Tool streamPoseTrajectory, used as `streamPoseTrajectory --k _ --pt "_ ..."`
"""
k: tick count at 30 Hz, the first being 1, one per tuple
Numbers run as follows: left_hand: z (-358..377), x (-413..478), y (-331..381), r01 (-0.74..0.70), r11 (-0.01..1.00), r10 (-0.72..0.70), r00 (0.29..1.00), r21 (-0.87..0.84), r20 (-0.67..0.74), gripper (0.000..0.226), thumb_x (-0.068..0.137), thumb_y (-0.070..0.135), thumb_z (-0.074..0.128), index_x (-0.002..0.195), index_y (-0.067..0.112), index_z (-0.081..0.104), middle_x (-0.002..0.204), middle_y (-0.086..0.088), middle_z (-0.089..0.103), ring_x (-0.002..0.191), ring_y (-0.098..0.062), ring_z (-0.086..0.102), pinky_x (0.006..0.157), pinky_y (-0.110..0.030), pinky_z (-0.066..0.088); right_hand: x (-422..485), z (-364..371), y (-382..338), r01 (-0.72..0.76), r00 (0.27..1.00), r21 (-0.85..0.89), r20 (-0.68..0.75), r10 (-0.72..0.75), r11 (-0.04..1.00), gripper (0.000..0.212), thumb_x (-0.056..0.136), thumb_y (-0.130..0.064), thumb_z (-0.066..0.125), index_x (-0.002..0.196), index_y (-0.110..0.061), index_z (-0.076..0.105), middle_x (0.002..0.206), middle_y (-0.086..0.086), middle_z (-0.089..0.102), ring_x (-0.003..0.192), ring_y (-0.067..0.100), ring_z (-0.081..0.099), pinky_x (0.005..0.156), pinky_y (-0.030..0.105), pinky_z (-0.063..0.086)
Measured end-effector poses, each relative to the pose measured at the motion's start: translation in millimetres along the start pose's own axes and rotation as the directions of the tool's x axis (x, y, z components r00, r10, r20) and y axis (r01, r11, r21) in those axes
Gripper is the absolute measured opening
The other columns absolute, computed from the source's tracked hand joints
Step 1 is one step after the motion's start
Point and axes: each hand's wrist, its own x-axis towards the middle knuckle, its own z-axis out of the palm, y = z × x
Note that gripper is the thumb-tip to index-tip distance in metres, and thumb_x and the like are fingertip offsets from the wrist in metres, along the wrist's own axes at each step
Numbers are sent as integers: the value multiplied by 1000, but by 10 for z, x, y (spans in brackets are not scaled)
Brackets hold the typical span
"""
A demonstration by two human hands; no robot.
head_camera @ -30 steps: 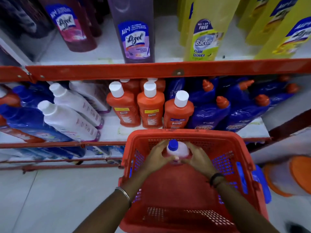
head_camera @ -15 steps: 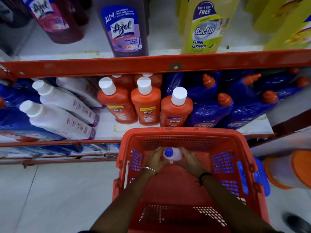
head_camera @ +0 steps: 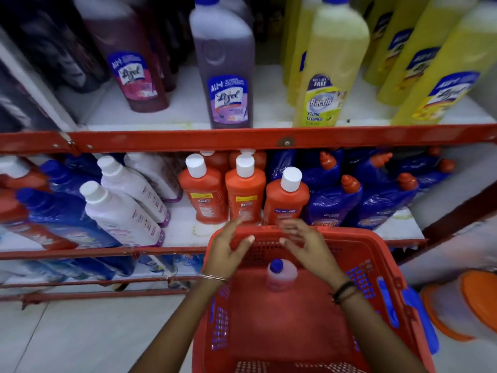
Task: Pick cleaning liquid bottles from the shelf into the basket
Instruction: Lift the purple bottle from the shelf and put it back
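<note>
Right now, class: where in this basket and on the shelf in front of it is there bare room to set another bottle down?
The red basket floor is mostly bare: only one small blue-capped bottle stands near its far wall, so the near half and both sides are free. A small white patch of the lower shelf shows between the white bottles and the orange bottles. Elsewhere that shelf is packed.

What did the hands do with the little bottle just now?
Both hands let go of the small pink bottle with the blue cap and lifted toward the shelf; the left hand and right hand are now open above it. The bottle stayed standing in the red plastic basket. The orange bottles with white caps did not move.
</note>
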Motion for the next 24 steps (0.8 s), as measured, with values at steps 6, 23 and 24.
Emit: streamPoseTrajectory --k 6,23,24 --pt "-835 435 891 -302 915 359 912 267 -198 47 87 29 54 129 9 50 135 -9 51 126 -15 44 102 -22 33 304 -143 -1258 294 937 140 -241 -255 946 27 85 -4 65 110 -10 60 107 5 69 101 7 65 84 18 50" --pt "-1486 1375 645 -236 523 402 916 819 6 61 89 52 34 143 24 28 150 -5 31 139 -25 20 109 -50 12 1744 -203 -2122 281 957 356 -177 -231 891 52 78 -17 73 121 -17 45 119 13 63 100 20 66 79 32 58" --pt "-1474 1380 624 -232 499 400 916 835 16 61 89 53 34 143 25 28 150 -5 31 139 -25 18 109 -49 10 1764 -204 -2117 272 959 348 -174 -223 897 50 77 -19 74 119 -16 47 117 14 65 97 22 68 77 32 58"
